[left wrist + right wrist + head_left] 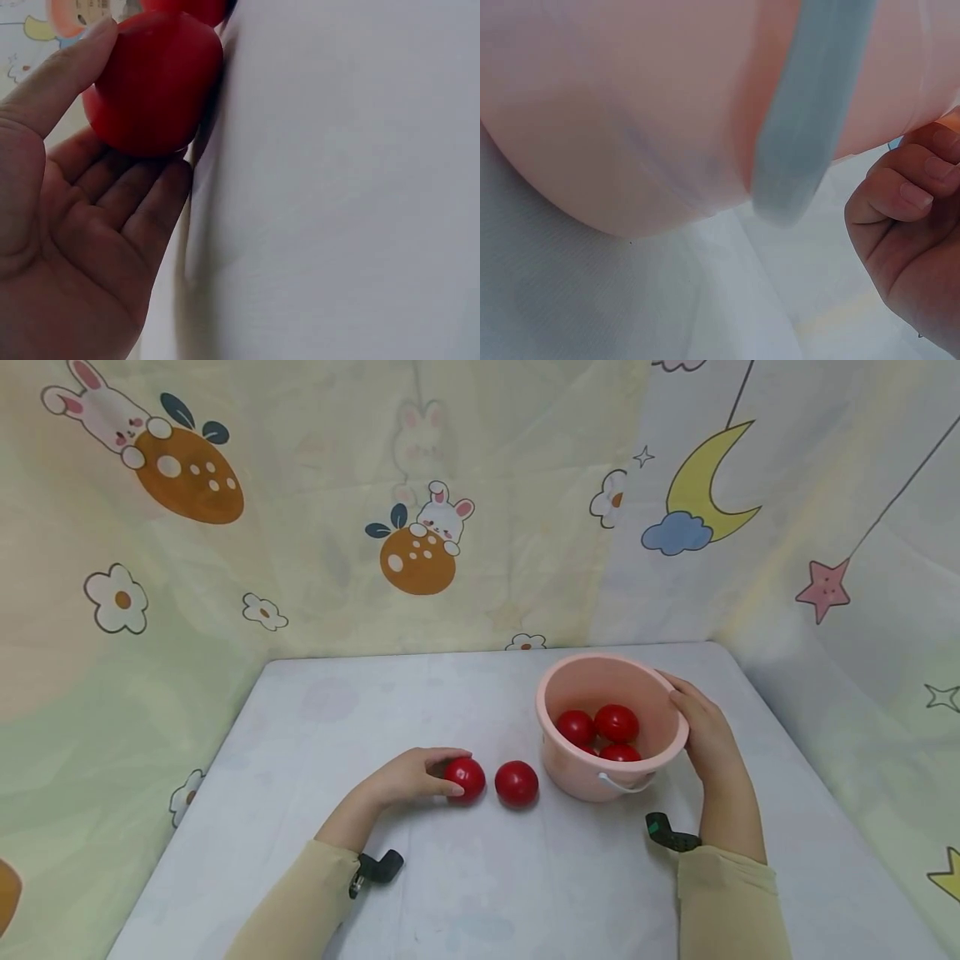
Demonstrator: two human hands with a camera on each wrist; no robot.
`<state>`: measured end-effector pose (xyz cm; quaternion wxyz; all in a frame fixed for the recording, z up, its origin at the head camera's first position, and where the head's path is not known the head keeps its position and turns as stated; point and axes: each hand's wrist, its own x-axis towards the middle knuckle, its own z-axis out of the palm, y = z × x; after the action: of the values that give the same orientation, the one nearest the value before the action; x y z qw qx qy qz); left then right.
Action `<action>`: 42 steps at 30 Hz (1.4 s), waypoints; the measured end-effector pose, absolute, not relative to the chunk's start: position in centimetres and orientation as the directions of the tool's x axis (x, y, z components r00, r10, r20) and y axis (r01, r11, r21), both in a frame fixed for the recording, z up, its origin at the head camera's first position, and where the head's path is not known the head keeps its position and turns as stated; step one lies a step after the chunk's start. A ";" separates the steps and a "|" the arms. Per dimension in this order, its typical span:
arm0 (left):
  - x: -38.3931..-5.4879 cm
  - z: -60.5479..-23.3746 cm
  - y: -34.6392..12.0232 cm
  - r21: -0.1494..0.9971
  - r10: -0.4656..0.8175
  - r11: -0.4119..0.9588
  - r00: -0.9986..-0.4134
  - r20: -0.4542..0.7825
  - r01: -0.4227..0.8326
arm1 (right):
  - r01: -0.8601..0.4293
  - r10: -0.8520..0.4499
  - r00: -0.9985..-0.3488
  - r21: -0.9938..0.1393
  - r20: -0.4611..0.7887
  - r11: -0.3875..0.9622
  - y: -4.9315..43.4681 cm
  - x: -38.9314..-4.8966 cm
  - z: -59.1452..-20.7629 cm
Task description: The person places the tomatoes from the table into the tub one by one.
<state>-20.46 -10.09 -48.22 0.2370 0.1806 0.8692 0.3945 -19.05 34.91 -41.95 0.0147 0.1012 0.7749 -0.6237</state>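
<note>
The left hand (408, 777) is pinching a red ball (467, 779), thumb and fingers half-closed round it; the right hand (711, 731) is gripping a bucket (572, 770) by its right side. The bucket is sitting rightward of that ball, a second ball (517, 784) resting between them on the desk (465, 877).

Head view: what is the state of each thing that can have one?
Pink bucket: uncovered, holding several red balls
White bucket handle: lowered
Left red ball: gripped by left hand
Red ball beside bucket: ungripped, on white tabletop
Right hand: gripping bucket
</note>
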 end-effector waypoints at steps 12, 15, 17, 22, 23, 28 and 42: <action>-23.9 -43.7 -9.7 0.758 0.473 0.642 -0.839 -0.268 0.119 | 0.178 0.133 -0.980 -0.953 -0.148 0.246 35.3 -19.0 -42.2; -25.1 -41.6 -9.4 0.758 0.482 0.637 -0.840 -0.250 0.140 | 0.183 0.135 -0.979 -0.953 -0.154 0.241 35.4 -18.9 -42.2; -25.9 -40.2 -9.1 0.760 0.485 0.633 -0.842 -0.236 0.151 | 0.185 0.136 -0.978 -0.952 -0.156 0.242 35.5 -18.9 -42.2; -27.7 -37.0 -7.8 0.771 0.508 0.610 -0.838 -0.201 0.185 | 0.184 0.135 -0.979 -0.953 -0.155 0.239 35.6 -18.8 -42.1; -28.0 -36.4 -7.5 0.773 0.515 0.604 -0.835 -0.192 0.195 | 0.183 0.136 -0.979 -0.954 -0.154 0.237 35.6 -18.8 -42.1; -28.9 -33.8 -5.2 0.769 0.554 0.586 -0.819 -0.152 0.254 | 0.178 0.138 -0.979 -0.960 -0.151 0.215 35.5 -18.9 -42.0; -30.2 -29.2 2.2 0.716 0.673 0.578 -0.725 -0.148 0.391 | 0.117 0.112 -0.989 -0.972 -0.096 0.206 35.2 -19.1 -41.8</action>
<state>-30.23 2.17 -29.20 0.2070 0.3079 0.8639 0.3406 -19.06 35.17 -41.78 0.0020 0.0739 0.7764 -0.6259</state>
